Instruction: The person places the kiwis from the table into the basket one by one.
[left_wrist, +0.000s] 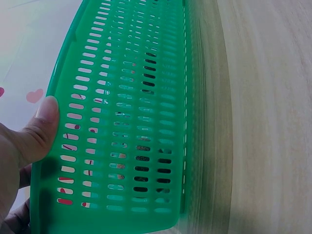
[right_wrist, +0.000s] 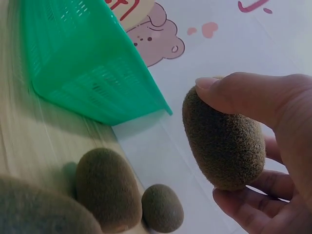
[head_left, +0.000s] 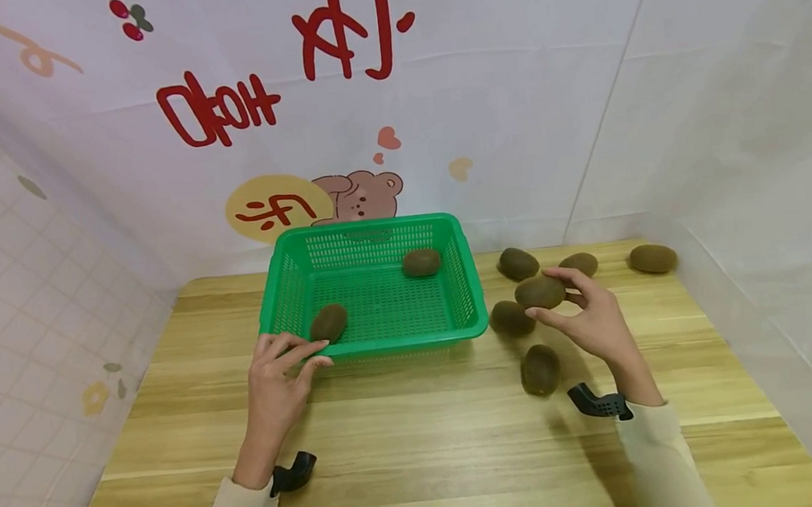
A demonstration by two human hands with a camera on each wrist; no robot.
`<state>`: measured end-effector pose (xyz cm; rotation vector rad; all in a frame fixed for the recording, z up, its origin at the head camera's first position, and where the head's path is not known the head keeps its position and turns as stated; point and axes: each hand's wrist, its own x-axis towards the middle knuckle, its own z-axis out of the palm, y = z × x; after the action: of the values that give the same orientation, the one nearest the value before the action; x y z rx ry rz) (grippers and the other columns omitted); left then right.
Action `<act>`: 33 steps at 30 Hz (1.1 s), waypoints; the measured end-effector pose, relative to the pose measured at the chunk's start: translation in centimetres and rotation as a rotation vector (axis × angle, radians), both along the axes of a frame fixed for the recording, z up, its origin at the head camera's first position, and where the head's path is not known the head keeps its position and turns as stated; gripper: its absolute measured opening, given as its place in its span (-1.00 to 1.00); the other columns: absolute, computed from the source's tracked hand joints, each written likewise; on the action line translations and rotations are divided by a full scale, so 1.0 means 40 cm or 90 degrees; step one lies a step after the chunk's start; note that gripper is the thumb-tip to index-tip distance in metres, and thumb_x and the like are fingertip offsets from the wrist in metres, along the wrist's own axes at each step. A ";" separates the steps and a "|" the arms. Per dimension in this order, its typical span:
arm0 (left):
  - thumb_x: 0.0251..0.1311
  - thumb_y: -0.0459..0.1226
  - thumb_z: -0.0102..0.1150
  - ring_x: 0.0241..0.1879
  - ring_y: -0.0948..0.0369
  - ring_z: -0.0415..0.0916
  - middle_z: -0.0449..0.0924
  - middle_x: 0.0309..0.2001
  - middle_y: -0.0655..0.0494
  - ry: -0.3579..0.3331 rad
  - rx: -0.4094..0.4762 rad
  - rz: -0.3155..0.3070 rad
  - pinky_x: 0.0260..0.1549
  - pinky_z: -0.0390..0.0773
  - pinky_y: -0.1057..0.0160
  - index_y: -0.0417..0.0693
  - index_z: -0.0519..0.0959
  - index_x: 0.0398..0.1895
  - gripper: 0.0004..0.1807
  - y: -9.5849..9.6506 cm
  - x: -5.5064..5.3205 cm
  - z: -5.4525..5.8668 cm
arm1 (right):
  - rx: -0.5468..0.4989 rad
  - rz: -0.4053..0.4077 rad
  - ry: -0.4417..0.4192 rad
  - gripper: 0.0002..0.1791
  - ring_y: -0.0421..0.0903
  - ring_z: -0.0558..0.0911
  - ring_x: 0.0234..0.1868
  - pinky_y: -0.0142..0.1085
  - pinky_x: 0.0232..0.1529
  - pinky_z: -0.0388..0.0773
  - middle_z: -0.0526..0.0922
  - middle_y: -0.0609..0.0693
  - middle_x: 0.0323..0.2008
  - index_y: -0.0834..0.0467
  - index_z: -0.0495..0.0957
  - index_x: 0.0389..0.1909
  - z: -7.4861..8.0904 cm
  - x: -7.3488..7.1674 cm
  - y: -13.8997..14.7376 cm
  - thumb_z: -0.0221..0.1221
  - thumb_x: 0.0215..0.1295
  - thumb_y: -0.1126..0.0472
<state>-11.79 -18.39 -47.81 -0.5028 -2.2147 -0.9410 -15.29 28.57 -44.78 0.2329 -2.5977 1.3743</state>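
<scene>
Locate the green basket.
In the head view, the basket stands left of the loose kiwis on the table, the left hand at its near-left corner.

A fuzzy brown oval kiwi point(head_left: 540, 292) (whole, skin on, held clear of the table) sits between the right hand's point(head_left: 591, 319) thumb and fingers. The upright green basket point(head_left: 399, 342), its walls perforated, has its near-left rim between the left hand's point(head_left: 277, 381) thumb and fingers. Inside, one kiwi point(head_left: 329, 322) lies just beyond those fingertips, another kiwi point(head_left: 421, 262) well to their right. Five loose kiwis point(head_left: 541, 370) lie around the right fingers.
</scene>
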 end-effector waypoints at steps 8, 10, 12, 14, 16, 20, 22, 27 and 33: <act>-0.23 -0.43 0.62 -0.29 0.10 0.34 0.66 -0.37 0.05 -0.003 0.000 0.006 -0.23 0.34 0.26 -0.08 0.85 -0.26 -0.66 -0.008 0.004 0.002 | -0.023 0.042 0.020 -0.26 -0.33 0.56 0.10 -0.60 0.13 0.49 0.60 0.07 0.23 0.11 0.51 0.34 0.025 -0.017 -0.039 0.55 0.11 0.21; -0.25 -0.43 0.62 -0.29 0.09 0.34 0.66 -0.38 0.04 -0.004 0.000 0.007 -0.23 0.34 0.25 -0.09 0.85 -0.26 -0.65 -0.009 0.003 0.001 | -0.027 0.046 0.017 -0.26 -0.35 0.57 0.10 -0.60 0.14 0.49 0.58 0.05 0.26 0.05 0.51 0.35 0.032 -0.021 -0.048 0.54 0.13 0.19; -0.24 -0.42 0.62 -0.29 0.09 0.34 0.66 -0.37 0.04 -0.011 -0.004 0.008 -0.22 0.34 0.26 -0.09 0.85 -0.26 -0.66 -0.009 0.003 0.000 | -0.032 0.049 0.020 -0.27 -0.37 0.56 0.11 -0.60 0.14 0.49 0.58 0.02 0.28 -0.01 0.51 0.35 0.040 -0.025 -0.057 0.54 0.14 0.17; -0.21 -0.39 0.63 -0.28 0.09 0.35 0.66 -0.37 0.05 -0.024 -0.006 0.008 -0.21 0.34 0.26 -0.08 0.85 -0.25 -0.67 -0.009 0.003 0.001 | -0.029 0.053 0.028 -0.28 -0.36 0.55 0.13 -0.60 0.14 0.48 0.57 0.01 0.29 -0.02 0.51 0.34 0.047 -0.030 -0.066 0.54 0.13 0.17; -0.21 -0.38 0.63 -0.28 0.09 0.35 0.66 -0.36 0.05 -0.026 -0.009 0.009 -0.21 0.34 0.25 -0.07 0.85 -0.26 -0.67 -0.008 0.002 0.001 | -0.023 0.055 0.038 -0.28 -0.34 0.53 0.14 -0.60 0.14 0.48 0.58 0.04 0.28 0.00 0.52 0.34 0.052 -0.036 -0.077 0.54 0.12 0.18; -0.26 -0.39 0.64 -0.29 0.10 0.35 0.66 -0.37 0.05 -0.006 -0.011 0.004 -0.23 0.35 0.27 -0.08 0.85 -0.27 -0.66 -0.002 -0.001 0.000 | -0.013 0.061 0.051 -0.27 -0.28 0.53 0.16 -0.58 0.14 0.47 0.60 0.06 0.29 0.03 0.53 0.33 0.063 -0.045 -0.097 0.55 0.10 0.21; -0.26 -0.38 0.64 -0.29 0.11 0.35 0.65 -0.37 0.06 0.005 -0.011 0.003 -0.23 0.35 0.27 -0.08 0.85 -0.27 -0.66 -0.001 -0.002 0.000 | -0.013 0.064 0.052 -0.27 -0.23 0.54 0.18 -0.57 0.16 0.47 0.61 0.03 0.28 0.04 0.53 0.33 0.067 -0.049 -0.104 0.55 0.10 0.20; -0.24 -0.37 0.63 -0.28 0.10 0.36 0.65 -0.36 0.07 0.010 -0.014 0.005 -0.22 0.36 0.26 -0.06 0.85 -0.26 -0.66 -0.001 -0.001 0.003 | -0.002 0.071 0.056 -0.28 -0.13 0.59 0.21 -0.61 0.15 0.44 0.62 -0.03 0.26 0.06 0.54 0.32 0.076 -0.059 -0.127 0.55 0.12 0.12; -0.24 -0.37 0.63 -0.29 0.09 0.36 0.65 -0.36 0.05 0.004 -0.016 0.004 -0.23 0.36 0.25 -0.06 0.85 -0.25 -0.65 -0.006 0.001 0.002 | 0.009 0.093 0.065 -0.28 -0.07 0.64 0.19 -0.48 0.15 0.54 0.63 0.00 0.24 0.04 0.54 0.31 0.087 -0.070 -0.159 0.56 0.10 0.09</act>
<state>-11.75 -18.62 -47.71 -0.5097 -2.2240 -0.9091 -18.10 22.20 -41.31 0.4912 -2.5518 1.3515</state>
